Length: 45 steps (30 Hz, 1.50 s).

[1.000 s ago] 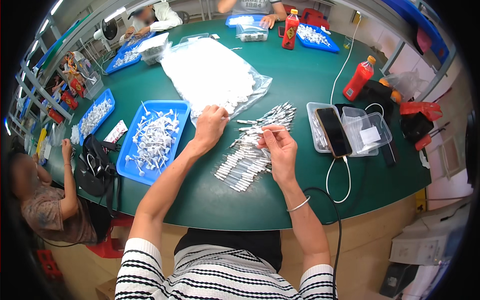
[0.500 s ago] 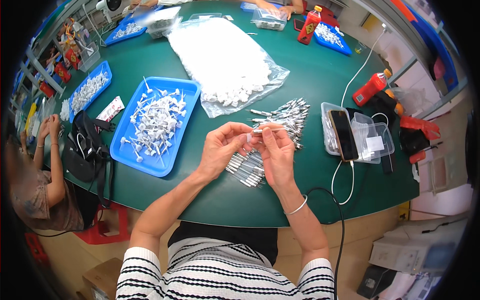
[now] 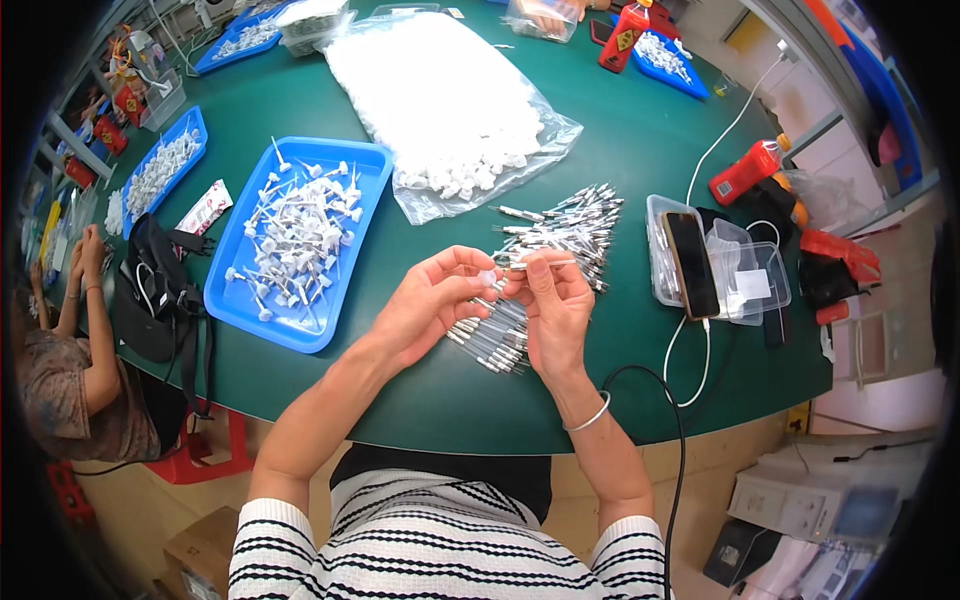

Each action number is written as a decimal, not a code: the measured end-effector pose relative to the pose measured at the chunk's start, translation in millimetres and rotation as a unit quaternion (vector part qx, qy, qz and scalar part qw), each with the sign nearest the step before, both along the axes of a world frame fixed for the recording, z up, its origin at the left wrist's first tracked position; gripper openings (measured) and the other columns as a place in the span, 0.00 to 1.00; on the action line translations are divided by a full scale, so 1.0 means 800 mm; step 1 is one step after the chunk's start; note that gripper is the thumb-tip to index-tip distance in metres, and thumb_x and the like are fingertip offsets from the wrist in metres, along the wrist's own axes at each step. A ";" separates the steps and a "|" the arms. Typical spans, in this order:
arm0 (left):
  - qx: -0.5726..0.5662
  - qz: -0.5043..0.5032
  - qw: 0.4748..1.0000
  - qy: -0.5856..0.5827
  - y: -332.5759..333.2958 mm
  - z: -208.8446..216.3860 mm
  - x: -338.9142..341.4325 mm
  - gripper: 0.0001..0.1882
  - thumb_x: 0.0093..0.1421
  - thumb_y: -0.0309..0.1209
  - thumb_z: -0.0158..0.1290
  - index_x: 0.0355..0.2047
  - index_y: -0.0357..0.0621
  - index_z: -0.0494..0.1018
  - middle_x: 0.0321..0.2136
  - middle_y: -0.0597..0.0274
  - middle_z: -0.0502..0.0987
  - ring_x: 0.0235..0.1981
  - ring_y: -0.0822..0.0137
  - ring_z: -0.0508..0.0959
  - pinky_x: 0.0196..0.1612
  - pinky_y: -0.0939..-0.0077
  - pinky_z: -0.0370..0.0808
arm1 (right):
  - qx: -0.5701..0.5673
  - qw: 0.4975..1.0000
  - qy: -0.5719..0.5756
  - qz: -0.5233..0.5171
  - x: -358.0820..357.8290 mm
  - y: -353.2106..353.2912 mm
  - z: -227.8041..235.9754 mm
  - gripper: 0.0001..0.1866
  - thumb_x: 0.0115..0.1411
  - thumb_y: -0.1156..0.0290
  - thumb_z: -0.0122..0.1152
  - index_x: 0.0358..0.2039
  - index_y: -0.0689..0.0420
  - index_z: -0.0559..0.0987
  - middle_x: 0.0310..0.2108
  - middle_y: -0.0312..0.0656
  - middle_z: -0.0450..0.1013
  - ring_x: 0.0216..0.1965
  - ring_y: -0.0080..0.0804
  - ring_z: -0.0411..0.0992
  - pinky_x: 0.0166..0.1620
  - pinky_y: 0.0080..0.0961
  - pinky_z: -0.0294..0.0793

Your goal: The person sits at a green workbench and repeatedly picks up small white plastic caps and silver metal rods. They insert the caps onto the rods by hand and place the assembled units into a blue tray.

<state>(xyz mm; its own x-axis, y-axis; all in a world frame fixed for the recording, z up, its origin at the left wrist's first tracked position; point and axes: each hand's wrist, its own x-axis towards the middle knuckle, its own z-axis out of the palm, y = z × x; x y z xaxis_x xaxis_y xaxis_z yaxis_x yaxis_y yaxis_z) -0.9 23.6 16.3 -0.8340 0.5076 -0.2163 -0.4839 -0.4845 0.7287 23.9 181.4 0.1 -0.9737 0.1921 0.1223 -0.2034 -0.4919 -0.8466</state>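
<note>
Cap [image 3: 487,278] and rod [image 3: 565,262] are hovering close together above the table [image 3: 400,410], the left hand [image 3: 425,308] pinching the cap between thumb and fingers, the right hand [image 3: 558,312] gripping the rod with thumb and forefinger. Fingers are hiding whether the two are touching. A pile [image 3: 570,228] of rods is lying under and beyond the hands. Farther off, a bag [image 3: 556,140] is holding white pieces; leftward, a tray [image 3: 242,308] is holding white-headed sticks [image 3: 298,240].

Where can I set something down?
Bare green tabletop lies between the clear plastic bag of white pieces and the clear rectangular plastic box, and between the large blue rectangular tray and the left hand. Crowded: around the right hand, where slim silvery rods lie heaped.
</note>
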 end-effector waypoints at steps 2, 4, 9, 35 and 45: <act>-0.022 -0.010 0.999 0.021 0.000 0.001 0.000 0.07 0.60 0.25 0.51 0.39 0.39 0.70 0.35 0.61 0.75 0.32 0.76 0.76 0.34 0.84 0.77 | 0.016 1.000 0.011 -0.002 0.000 0.002 -0.004 0.07 0.63 0.71 0.57 0.35 0.61 0.75 0.28 0.39 0.75 0.28 0.23 0.74 0.34 0.19 0.76; -0.041 -0.022 0.998 0.029 -0.002 0.001 -0.002 0.07 0.61 0.27 0.52 0.38 0.39 0.70 0.35 0.62 0.75 0.32 0.76 0.76 0.33 0.83 0.77 | 0.045 0.999 0.028 -0.003 0.001 0.003 -0.006 0.07 0.63 0.71 0.57 0.35 0.62 0.75 0.29 0.38 0.74 0.28 0.22 0.74 0.35 0.18 0.75; -0.116 -0.034 0.987 0.106 -0.004 -0.003 -0.002 0.07 0.61 0.31 0.53 0.35 0.40 0.72 0.31 0.64 0.75 0.30 0.77 0.75 0.30 0.82 0.77 | 0.099 0.993 0.064 0.023 0.003 0.000 -0.004 0.07 0.63 0.71 0.57 0.35 0.62 0.74 0.32 0.38 0.73 0.32 0.22 0.73 0.36 0.18 0.75; -0.247 -0.053 0.939 0.232 -0.025 0.007 -0.012 0.06 0.59 0.27 0.56 0.29 0.36 0.76 0.28 0.64 0.75 0.25 0.77 0.74 0.29 0.82 0.76 | 0.131 0.981 0.057 0.131 0.005 0.014 0.002 0.08 0.65 0.71 0.53 0.38 0.64 0.74 0.36 0.41 0.72 0.37 0.25 0.74 0.44 0.23 0.76; -0.222 0.030 0.942 0.250 -0.013 -0.001 -0.004 0.07 0.60 0.28 0.54 0.31 0.35 0.74 0.23 0.65 0.76 0.22 0.79 0.75 0.26 0.85 0.72 | 0.128 0.986 0.071 0.074 0.010 0.004 0.007 0.07 0.64 0.73 0.54 0.38 0.65 0.74 0.36 0.44 0.74 0.38 0.28 0.76 0.45 0.24 0.77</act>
